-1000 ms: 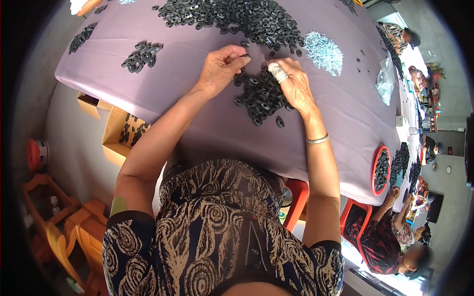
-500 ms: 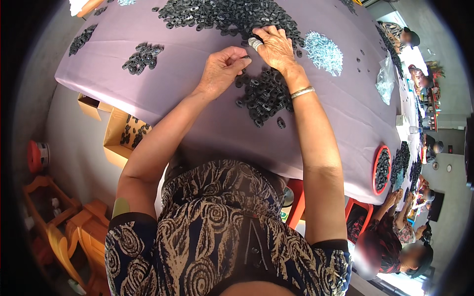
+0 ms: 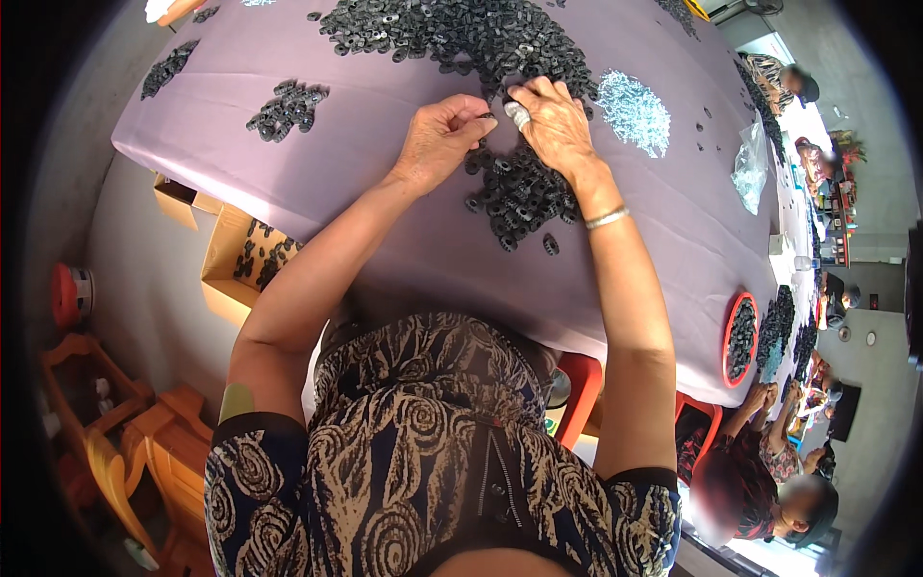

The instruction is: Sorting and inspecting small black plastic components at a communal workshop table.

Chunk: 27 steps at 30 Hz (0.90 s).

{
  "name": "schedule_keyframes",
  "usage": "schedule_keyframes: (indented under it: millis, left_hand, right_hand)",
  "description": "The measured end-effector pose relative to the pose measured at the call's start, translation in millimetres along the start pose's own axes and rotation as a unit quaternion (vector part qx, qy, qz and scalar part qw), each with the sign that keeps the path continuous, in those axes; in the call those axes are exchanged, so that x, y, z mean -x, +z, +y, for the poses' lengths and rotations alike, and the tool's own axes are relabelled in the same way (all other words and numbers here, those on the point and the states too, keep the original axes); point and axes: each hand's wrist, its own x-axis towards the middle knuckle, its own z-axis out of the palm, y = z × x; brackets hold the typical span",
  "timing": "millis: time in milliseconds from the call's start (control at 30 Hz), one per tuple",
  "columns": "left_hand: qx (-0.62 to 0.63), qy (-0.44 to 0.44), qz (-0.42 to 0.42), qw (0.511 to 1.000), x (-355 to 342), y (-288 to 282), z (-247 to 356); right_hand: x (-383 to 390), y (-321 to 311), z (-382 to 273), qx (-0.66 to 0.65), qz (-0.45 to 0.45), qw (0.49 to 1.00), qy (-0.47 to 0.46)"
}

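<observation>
My left hand (image 3: 437, 144) is closed in a pinch on a small black plastic part (image 3: 486, 116), mostly covered by the fingertips. Just to its right, my right hand (image 3: 556, 127) has its fingers curled inward, with whitish tape around one finger. Whatever it may hold is hidden. Beyond both hands spreads a large heap of black plastic parts (image 3: 461, 34). A smaller pile of black parts (image 3: 519, 197) lies nearer me, below the hands. Many tiny pale-blue pieces (image 3: 635, 111) are heaped right of my right hand.
A purple cloth (image 3: 375, 87) covers the table. Another cluster of black parts (image 3: 286, 111) lies at left. A clear plastic bag (image 3: 750, 173) and a red-rimmed basket (image 3: 728, 341) are at right. Below the left edge is a cardboard box (image 3: 226, 260). Other people sit far right.
My right hand has drawn back toward me from the edge of the large heap. My left hand keeps its pinch near the same place. The view has shifted slightly.
</observation>
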Motion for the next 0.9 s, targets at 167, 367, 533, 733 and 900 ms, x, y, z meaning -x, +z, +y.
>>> schedule_keyframes:
  millis: [167,367,533,733,900]
  left_hand:
    - [0.004,0.005,0.000,1.000,0,2,-1]
    - [-0.005,-0.018,0.003,1.000,1,0,6]
    - [-0.006,0.005,0.006,1.000,-1,2,0]
    - [0.006,0.005,-0.002,1.000,0,2,0]
    - [-0.001,0.012,0.004,1.000,-1,1,-2]
  right_hand:
    - [33,-15,2,-0.077,-0.020,0.996,-0.032]
    - [55,-39,-12,-0.186,-0.064,0.980,-0.010]
    - [54,-36,-7,-0.298,0.020,0.951,0.082]
    - [58,-45,-2,-0.388,-0.017,0.905,0.171]
    - [70,-34,-15,-0.255,0.033,0.966,0.041]
